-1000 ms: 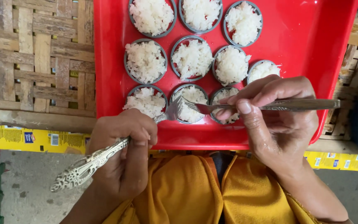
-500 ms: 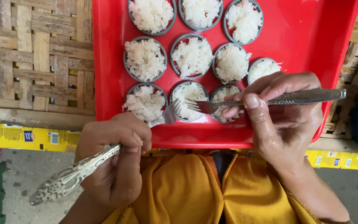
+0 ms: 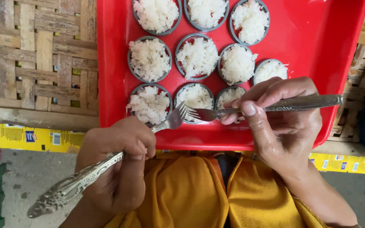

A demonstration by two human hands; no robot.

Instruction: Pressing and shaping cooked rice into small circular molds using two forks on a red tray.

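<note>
Two forks are meeting tine to tine over the nearest rice cup [image 3: 195,98] on the red tray [image 3: 317,46]. The left hand [image 3: 115,164] is clenching an ornate fork [image 3: 98,166]; the right hand [image 3: 281,120] is pinching a plainer fork [image 3: 275,104] and hiding part of two cups. The top cups are being cut off by the frame. Flattened yellow packaging [image 3: 26,137] is lying under the woven table [image 3: 34,63].
</note>
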